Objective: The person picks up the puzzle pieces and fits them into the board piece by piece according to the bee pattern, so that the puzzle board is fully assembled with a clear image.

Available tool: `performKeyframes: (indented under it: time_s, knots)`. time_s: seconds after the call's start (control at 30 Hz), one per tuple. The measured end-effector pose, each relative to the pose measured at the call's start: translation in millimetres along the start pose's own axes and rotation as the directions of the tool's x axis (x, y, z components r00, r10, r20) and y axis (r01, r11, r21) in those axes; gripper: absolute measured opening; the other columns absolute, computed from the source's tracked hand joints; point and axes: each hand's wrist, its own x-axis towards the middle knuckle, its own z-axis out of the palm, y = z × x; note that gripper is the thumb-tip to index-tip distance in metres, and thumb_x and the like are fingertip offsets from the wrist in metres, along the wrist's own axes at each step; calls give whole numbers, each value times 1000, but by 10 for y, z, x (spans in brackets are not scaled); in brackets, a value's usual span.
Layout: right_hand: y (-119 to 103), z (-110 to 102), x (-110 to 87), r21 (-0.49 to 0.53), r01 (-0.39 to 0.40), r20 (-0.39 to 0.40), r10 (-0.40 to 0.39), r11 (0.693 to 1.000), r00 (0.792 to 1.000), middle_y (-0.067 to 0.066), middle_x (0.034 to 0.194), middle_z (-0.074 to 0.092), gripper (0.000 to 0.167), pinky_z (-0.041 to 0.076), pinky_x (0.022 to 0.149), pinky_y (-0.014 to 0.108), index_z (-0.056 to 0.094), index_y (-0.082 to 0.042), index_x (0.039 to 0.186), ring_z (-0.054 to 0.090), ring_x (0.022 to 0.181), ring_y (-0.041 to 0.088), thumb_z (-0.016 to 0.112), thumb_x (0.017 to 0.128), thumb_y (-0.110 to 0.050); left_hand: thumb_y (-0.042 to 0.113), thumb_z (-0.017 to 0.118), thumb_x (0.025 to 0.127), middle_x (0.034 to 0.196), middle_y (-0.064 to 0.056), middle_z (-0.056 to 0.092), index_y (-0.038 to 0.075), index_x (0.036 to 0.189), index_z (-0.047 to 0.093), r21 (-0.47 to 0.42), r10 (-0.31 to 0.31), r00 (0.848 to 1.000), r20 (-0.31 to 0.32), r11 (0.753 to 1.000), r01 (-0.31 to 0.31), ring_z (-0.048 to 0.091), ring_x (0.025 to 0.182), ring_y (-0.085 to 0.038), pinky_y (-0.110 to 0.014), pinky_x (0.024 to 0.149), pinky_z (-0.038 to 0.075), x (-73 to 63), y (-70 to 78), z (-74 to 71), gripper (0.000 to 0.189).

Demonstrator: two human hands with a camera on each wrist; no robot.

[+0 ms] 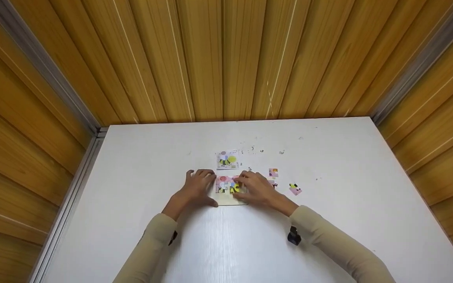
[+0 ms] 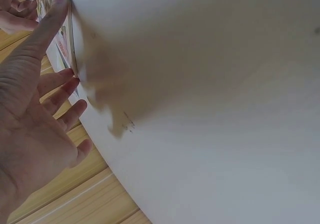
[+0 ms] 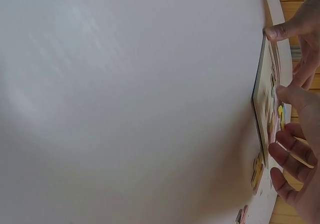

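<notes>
Fitting yellow piece (image 1: 233,188): our likely step
Left hand (image 1: 198,185): spread wide
Right hand (image 1: 258,188): pinching it
Board (image 1: 230,199): we'd probably press flush next

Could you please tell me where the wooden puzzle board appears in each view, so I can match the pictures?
Head: the wooden puzzle board lies below the picture's centre, between the hands.
Left wrist: the wooden puzzle board is at upper left, seen nearly edge-on.
Right wrist: the wooden puzzle board is near the right edge, seen at a slant.
Shared landmark: the left hand, its thumb at the board's edge in every view.
</notes>
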Motion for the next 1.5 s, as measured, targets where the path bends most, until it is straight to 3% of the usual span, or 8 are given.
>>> performKeyframes:
  time_s: [0.3, 1.1, 1.33, 1.5]
  knots:
    - [-23, 55, 70, 29, -34, 6, 34, 999, 999, 11, 115, 68, 54, 55, 90, 43, 68, -6, 129, 65, 99, 26, 77, 88, -40, 51, 93, 67, 150, -16, 52, 4, 142, 55, 1, 12, 1000, 2, 1000, -12, 44, 142, -38, -69, 115, 26, 16, -26, -20, 97]
    - [-52, 162, 100, 36, -9, -33, 11, 999, 999, 8, 111, 65, 51, 52, 90, 40, 72, -7, 125, 60, 101, 24, 79, 87, -38, 52, 92, 67, 150, -13, 53, 7, 143, 56, -27, 7, 1000, -7, 1000, -7, 44, 141, -38, -69, 114, 27, 3, -34, 13, 96]
    - [-59, 150, 110, 95, -74, 9, 74, 993, 997, 8, 115, 65, 53, 47, 96, 45, 69, -12, 132, 58, 108, 26, 78, 88, -40, 52, 92, 67, 149, -14, 53, 7, 142, 57, -37, 7, 1000, -15, 999, -7, 45, 141, -37, -69, 114, 27, -2, -30, 8, 95]
    - [-71, 166, 117, 97, -109, 2, 109, 989, 994, 7, 115, 65, 49, 42, 96, 47, 72, -14, 126, 58, 110, 27, 79, 87, -42, 53, 92, 67, 149, -14, 53, 7, 142, 57, -22, 10, 1000, -9, 1000, -11, 45, 140, -38, -68, 113, 28, -13, -25, 4, 95]
